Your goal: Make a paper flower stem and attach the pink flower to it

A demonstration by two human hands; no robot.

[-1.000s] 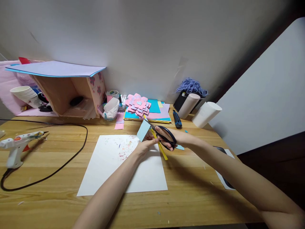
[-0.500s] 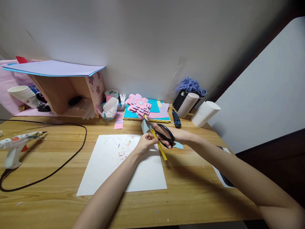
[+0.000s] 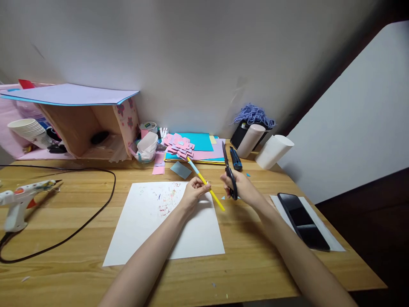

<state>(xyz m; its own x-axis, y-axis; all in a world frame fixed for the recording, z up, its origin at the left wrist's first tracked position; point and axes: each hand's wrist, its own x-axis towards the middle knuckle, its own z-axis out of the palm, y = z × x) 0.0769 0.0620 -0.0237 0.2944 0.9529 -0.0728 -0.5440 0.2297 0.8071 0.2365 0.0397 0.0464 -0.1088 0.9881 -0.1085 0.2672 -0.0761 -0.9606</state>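
Note:
Pinched in my left hand (image 3: 193, 192) is the yellow stem (image 3: 218, 201) of a paper flower, over the back right of the white sheet (image 3: 150, 236). Its layered pink and lilac flower head (image 3: 179, 147) tilts away from me, and a light blue band (image 3: 193, 165) wraps the stem just below it. My right hand (image 3: 241, 186) grips black-handled scissors (image 3: 231, 181), blades pointing away and apart from the stem. A light blue piece of paper (image 3: 180, 170) lies behind the white sheet.
A white glue gun (image 3: 19, 202) with a looping black cable lies at left. Behind stand an open box (image 3: 92, 128), stacked coloured paper (image 3: 204, 143) and two white rolls. A blue-black utility knife (image 3: 236, 159) lies near them; a phone (image 3: 303, 221) rests at right.
The scissors have moved right, away from the stem, and swung upright. The light blue paper that hung by the stem has come off onto the table. The flower head has shifted left.

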